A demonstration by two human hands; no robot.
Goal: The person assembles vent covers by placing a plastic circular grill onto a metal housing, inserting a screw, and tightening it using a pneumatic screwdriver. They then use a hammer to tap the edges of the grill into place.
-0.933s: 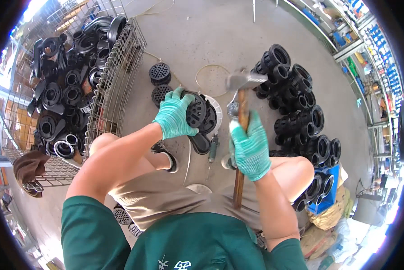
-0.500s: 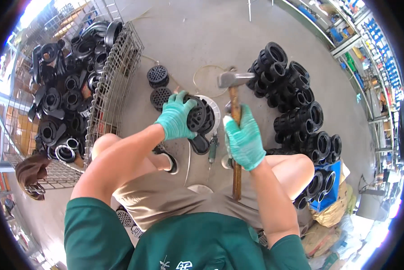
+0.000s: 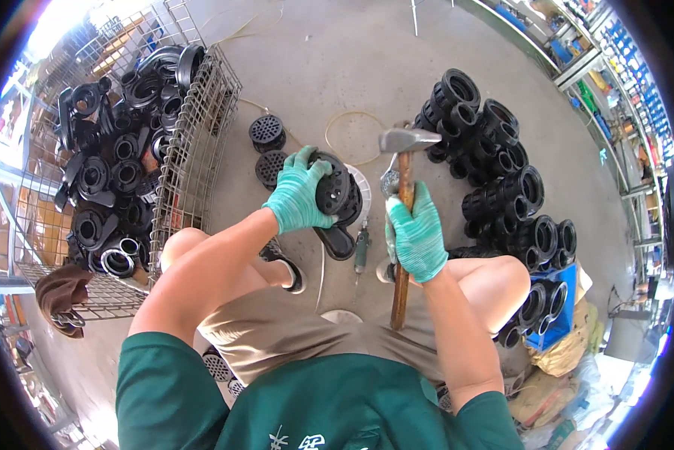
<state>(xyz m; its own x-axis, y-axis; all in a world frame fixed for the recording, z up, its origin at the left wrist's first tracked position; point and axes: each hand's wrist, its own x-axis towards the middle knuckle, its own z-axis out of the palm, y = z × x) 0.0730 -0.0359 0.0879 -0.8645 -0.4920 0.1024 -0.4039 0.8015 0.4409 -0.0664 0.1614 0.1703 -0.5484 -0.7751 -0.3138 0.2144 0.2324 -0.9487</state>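
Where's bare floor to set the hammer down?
Bare concrete floor lies ahead, between the wire basket and the stacked black fittings, beyond the loop of cord. It is crowded under the left hand and right hand.

Round black plastic fitting [image 3: 332, 187], ribbed, tilted on edge over a white ring, gripped by the gloved left hand [image 3: 298, 196]. Wooden-handled hammer [image 3: 404, 217], steel head raised just right of the fitting, clasped mid-handle by the gloved right hand [image 3: 416, 234].
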